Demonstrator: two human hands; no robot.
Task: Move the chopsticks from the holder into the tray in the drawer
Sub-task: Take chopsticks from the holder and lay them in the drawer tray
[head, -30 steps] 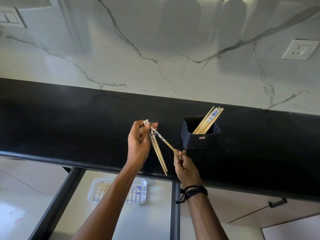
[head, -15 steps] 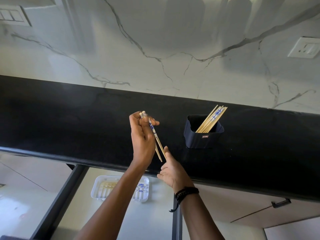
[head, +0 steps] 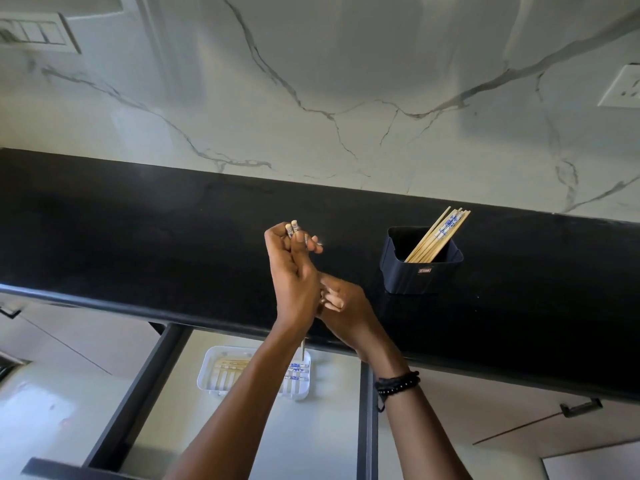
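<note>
Head cam: left hand (head: 294, 271) grips a chopstick bundle (head: 294, 227) running 12-to-6, right hand (head: 346, 306) cupping its lower part, white tray (head: 207, 367) directly at 6 in the drawer (head: 138, 393).

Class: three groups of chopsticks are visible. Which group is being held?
The chopsticks in the left hand, above the counter; their ends poke out. The others sit in the holder or tray.

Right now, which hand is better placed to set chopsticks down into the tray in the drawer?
Left. The left hand already grips chopsticks, and its forearm crosses above the white tray. The right hand sits beside it, apparently holding none.
</note>
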